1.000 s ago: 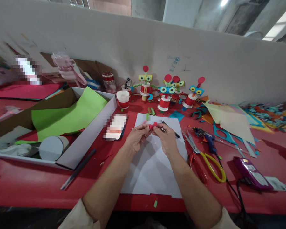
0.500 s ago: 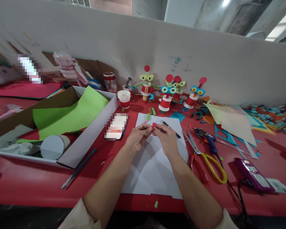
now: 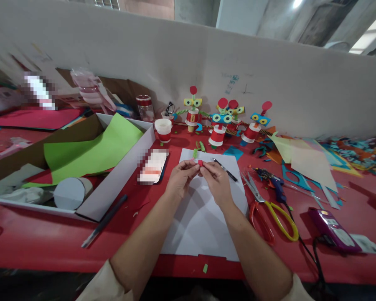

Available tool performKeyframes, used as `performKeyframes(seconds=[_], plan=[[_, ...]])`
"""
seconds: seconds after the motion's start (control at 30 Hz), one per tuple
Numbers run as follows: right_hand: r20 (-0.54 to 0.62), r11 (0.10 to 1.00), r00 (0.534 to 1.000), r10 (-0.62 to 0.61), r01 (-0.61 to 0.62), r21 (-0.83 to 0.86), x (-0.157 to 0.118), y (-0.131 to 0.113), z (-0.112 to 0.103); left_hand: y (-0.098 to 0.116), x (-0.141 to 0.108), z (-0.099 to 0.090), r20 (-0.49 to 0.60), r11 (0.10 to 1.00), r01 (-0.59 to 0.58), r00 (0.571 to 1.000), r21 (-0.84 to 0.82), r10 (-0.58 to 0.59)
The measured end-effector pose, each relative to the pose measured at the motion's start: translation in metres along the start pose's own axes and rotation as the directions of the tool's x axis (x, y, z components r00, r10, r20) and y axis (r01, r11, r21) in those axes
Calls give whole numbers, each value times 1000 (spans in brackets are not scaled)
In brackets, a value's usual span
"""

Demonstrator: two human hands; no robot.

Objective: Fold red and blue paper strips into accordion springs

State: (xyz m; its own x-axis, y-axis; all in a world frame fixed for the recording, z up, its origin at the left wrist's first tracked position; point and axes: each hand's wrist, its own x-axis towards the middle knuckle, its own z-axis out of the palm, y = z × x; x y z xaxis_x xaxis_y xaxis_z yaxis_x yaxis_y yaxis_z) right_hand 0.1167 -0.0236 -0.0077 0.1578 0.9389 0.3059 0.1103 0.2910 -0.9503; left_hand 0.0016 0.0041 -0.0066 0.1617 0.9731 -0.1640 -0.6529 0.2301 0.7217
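The left forearm (image 3: 146, 234) slanted in from seven o'clock, the right forearm (image 3: 250, 240) from five, both bare. The wrists (image 3: 176, 195) stood apart; the left hand (image 3: 180, 177) and right hand (image 3: 218, 179) nearly met, fingers (image 3: 212, 168) curled, each pinching.

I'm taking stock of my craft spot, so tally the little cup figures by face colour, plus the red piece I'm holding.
Blue-faced figures: 2
Yellow-faced figures: 2, one partly hidden behind a blue-faced one
Red piece held in your fingertips: 1
Total: 5
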Motion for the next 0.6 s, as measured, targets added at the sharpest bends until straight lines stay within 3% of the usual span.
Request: performKeyframes(seconds=[0.2, 0.4, 0.6], plan=[[5, 977, 996, 94, -93, 190, 1, 2, 3, -1, 0, 0, -15, 1000, -3, 1000, -8, 2], [-3, 984, 998, 69, -67, 166, 0, 1, 5, -3, -2, -1, -23, 985, -135, 990, 103, 138], [-7, 974, 997, 81, -78, 213, 3, 4, 1, -2, -1, 1, 1, 994, -84, 996, 62, 85]])
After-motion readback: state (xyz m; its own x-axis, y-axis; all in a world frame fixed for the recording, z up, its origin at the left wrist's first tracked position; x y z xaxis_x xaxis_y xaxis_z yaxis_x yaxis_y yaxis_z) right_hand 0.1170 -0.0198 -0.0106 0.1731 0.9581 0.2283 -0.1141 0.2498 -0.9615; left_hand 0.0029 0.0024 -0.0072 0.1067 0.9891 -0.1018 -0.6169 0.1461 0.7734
